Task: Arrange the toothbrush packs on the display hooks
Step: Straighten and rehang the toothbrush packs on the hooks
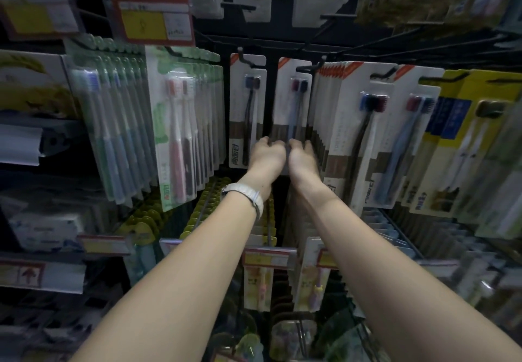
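Head view: two bare arms reach far into a shop display of toothbrush packs.
Pack in hand: a white toothbrush pack (pixel 292 107) hangs upright, long side up and down, brush heads at the top.
Where it is: in the middle of the display, its top at a black hook (pixel 306 68).
Left hand: the left hand (pixel 267 151) has its fingers curled on the bottom edge of the pack.
Right hand: the right hand (pixel 302 154) has its fingers curled on the same bottom edge, just beside the left hand.
Look of the pack: white card, orange corner on top, brown stripes low down, two dark brush heads under clear plastic.
Wrist: a pale watch (pixel 245 195) sits on the left arm.
Neighbours: a single pack (pixel 247 113) hangs just to the left; a thick row of like packs (pixel 339 124) hangs to the right.
Left side: green packs (pixel 180 124) hang in a row.
Room: dim shop wall, black rack, yellow price tag (pixel 152 19) up high.
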Demonstrator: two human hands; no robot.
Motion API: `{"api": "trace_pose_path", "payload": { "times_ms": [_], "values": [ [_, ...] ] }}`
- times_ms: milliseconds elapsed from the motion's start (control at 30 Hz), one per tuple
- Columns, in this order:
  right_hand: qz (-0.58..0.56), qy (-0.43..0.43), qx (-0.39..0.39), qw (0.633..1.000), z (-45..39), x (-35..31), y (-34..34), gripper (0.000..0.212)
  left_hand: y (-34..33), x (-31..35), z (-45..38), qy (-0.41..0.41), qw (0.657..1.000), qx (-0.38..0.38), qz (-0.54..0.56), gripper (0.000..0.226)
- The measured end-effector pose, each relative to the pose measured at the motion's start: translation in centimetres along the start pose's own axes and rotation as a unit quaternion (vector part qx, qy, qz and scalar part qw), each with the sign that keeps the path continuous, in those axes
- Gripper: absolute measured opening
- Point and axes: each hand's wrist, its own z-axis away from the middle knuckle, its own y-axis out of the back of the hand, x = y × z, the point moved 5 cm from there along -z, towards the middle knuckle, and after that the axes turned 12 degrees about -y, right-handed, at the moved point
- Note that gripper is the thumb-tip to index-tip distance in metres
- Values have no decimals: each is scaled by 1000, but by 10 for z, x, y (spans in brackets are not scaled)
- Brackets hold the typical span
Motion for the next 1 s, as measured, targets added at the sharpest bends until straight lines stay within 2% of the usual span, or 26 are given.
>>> {"api": "trace_pose_path", "payload": {
  "times_ms": [167,300,433,533,633,867,1000],
  "values": [
    [-2,2,-11,1000,26,-2,1,65,11,17,22,9,1000,-5,-23,46],
    [3,-18,-7,1000,49,-3,0,62,22,26,39,23,999,22,-40,43],
    [-13,-32,-24,999,79,3,-3,82,34,31,56,44,997,62,-27,34],
    [-4,-19,-28,999,93,6,-1,97,38,39,80,33,998,53,-18,28],
    [21,-3,-29,999,97,15,3,115,43,48,102,39,998,47,0,31],
    [44,-5,-25,999,135,21,25,99,48,60,145,64,997,47,20,30],
    [54,6,-20,998,195,2,42,61,48,72,168,64,996,43,45,22]
  ]
}}
